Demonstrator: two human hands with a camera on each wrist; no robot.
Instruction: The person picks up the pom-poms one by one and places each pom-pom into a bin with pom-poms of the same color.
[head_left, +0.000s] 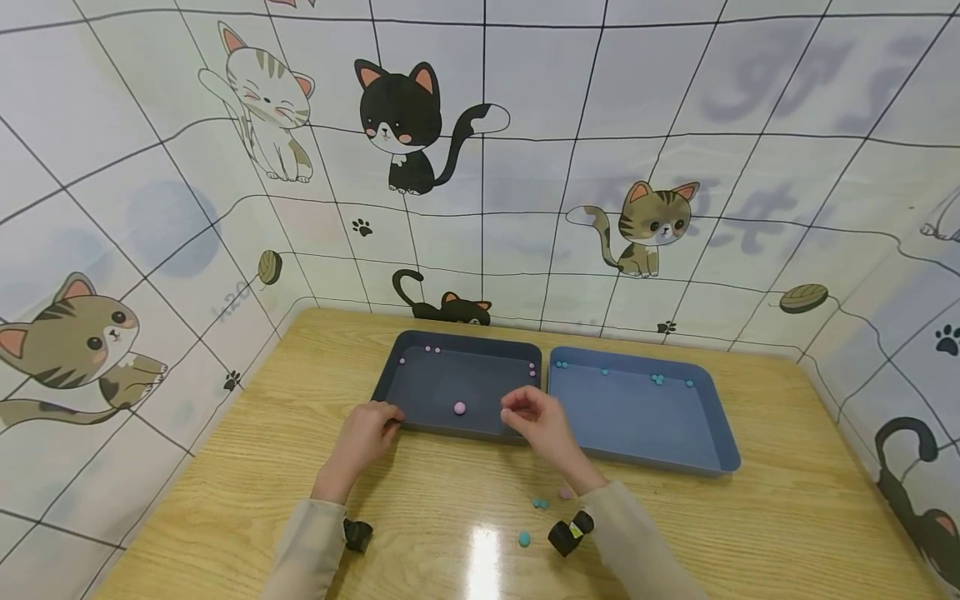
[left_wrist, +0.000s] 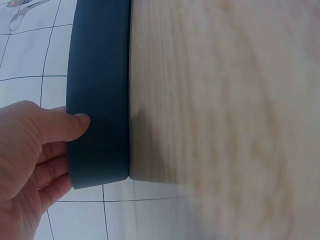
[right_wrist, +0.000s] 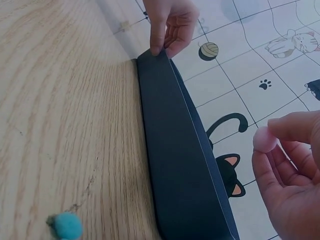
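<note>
Cat-print cloth (head_left: 525,179), its faint lettering too blurred to read, backs a wood-grain table (head_left: 438,508). The left hand (head_left: 363,435) grips the dark tray (head_left: 435,379) at its near left corner; the right hand (head_left: 545,427) pinches a pink ball (right_wrist: 264,140) by its near right corner, beside the blue tray (head_left: 637,421).

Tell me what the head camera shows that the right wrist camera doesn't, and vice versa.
Only the head view shows the blue rectangular tray with small teal balls inside.

Only the right wrist view shows the round pink ball pinched in the fingers of the right hand.

Both show the dark navy rectangular tray, the left hand gripping its edge, the pale wooden table and the white cat-patterned wall.
</note>
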